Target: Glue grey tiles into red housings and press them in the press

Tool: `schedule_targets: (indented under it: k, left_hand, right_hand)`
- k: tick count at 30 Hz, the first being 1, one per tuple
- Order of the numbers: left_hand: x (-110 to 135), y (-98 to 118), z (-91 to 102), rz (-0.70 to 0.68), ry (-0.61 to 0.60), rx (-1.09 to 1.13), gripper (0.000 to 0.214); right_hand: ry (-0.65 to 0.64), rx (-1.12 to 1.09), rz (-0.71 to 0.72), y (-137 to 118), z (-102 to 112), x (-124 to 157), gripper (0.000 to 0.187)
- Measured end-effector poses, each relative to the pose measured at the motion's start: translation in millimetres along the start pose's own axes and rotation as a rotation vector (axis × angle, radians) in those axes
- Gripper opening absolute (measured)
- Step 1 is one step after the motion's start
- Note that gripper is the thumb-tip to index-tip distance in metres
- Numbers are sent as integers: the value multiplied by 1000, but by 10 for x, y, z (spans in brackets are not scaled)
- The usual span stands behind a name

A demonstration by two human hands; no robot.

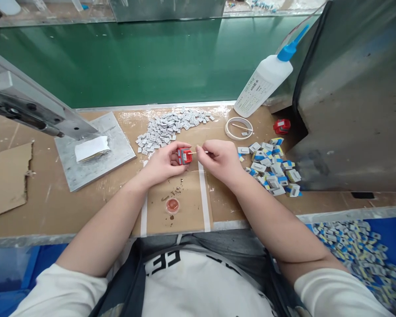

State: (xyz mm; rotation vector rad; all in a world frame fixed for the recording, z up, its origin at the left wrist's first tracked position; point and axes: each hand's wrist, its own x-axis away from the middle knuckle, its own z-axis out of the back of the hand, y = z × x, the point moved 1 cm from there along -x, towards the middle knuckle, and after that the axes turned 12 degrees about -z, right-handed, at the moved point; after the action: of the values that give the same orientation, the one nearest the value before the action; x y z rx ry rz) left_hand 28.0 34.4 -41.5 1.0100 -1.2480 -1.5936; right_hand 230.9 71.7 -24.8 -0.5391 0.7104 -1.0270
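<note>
On the table, a small cup holds reddish liquid, with dark spots around it. Beyond the cup, the left hand has its fingers clamped on a red piece; the right hand has its fingers pinched together on a thin stick reaching that piece. Farther beyond the cup spreads a heap of grey tiles. Right of and beyond the cup are a white ring, a heap of blocks, a second red piece and a glue bottle, with a metal panel bounding that side. Left of the cup, a metal arm overhangs a plate bearing white paper; farther left lies torn cardboard.
</note>
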Motion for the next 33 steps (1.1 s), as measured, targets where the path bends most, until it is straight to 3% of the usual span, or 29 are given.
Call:
schedule_targets:
  k: [10,17,19,22,25,29,33]
  left_hand:
    - [-2,-34,-4,8,28,17,58]
    - [8,-36,-4,9,24,17,57]
    - [2,-37,1,8,31,50,58]
    - [-7,-44,8,1,47,95,56]
    - [-10,-60,12,-3,58,114,54]
    - [-9,-89,7,-18,60,119,53]
    - [-13,-112,1,-35,57,124,53]
  right_hand:
    - [-153,-56,7,-8,-11,7,44]
    - [-26,-120,35,-46,43,22,43]
    - [-129,-209,140,-124,69,68,45]
    - [-428,-291,314,-240,25,177,46]
    - [-620,-276,370,-279,-98,284,45]
    - [-711,-179,391,-260,-235,355,42]
    - [-710,-138,422,-257,-261,368,42]
